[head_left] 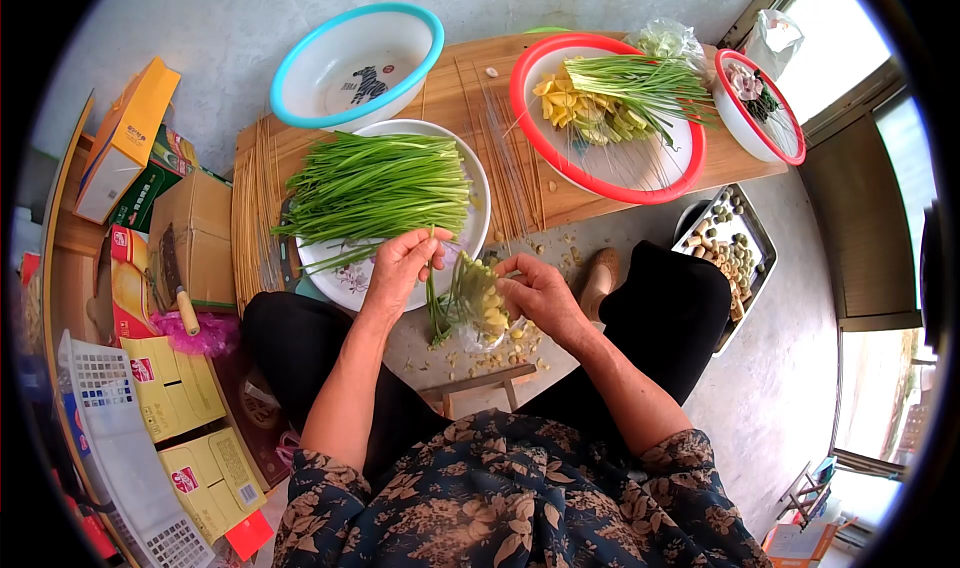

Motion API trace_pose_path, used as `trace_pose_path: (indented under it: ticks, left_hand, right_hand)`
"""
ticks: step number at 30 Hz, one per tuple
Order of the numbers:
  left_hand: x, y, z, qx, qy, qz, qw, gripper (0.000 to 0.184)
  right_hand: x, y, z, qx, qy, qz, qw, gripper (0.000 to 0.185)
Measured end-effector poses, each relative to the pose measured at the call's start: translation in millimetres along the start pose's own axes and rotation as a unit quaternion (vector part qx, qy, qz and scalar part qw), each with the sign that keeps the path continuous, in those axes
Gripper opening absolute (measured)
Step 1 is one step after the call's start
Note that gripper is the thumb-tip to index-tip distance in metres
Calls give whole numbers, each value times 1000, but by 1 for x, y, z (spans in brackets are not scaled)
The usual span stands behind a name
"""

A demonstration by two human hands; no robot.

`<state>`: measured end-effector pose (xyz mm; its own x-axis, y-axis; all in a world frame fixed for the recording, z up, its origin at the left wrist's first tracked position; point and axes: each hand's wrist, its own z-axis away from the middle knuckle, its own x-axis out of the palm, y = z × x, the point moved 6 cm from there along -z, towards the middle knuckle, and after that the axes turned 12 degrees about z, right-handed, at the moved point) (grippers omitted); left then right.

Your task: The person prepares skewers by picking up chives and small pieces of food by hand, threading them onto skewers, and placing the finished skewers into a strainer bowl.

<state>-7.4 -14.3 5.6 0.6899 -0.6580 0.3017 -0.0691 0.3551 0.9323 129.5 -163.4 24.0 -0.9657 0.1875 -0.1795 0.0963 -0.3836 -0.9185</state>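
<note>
Long green chives (385, 183) lie in a thick pile on a white plate (478, 163) in front of me. My left hand (405, 268) is closed in a pinch around a small folded bunch of chives (433, 303) just off the plate's near edge. To the right, my right hand (540, 293) has its fingers drawn together; what they grip is hidden. Between the two hands is a blurred clump of yellow-green pieces (478, 296), partly see-through like plastic, and I cannot tell whether it hangs from my fingers.
Wooden skewers (262, 208) lie on the wooden table (440, 98). A blue-rimmed basin (290, 103), a red-rimmed basin (518, 98) of greens and yellow slices, and a smaller red-rimmed bowl (745, 133) stand there. A metal tray (765, 258) of skewered pieces is right. Boxes (195, 228) and a knife (183, 293) are left.
</note>
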Motion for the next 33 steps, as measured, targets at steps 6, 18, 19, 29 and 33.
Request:
trace_pose_path:
  ticks: [6,18,19,29,33]
  left_hand:
    - [1,3,0,-6,-13,11,1000,25]
    - [2,4,3,-39,-20,20,999,21]
    - [2,3,3,-44,-18,28,998,22]
    - [-1,4,3,-53,-3,28,998,22]
    - [-1,4,4,-65,-8,28,997,21]
  right_hand:
    - [0,1,0,-2,1,-5,1000,12]
    - [0,2,1,-6,0,-6,1000,13]
    - [-1,2,1,-7,1,-3,1000,13]
    - [-1,3,1,-5,-3,0,1000,14]
    - [-1,2,2,-4,-3,1,1000,14]
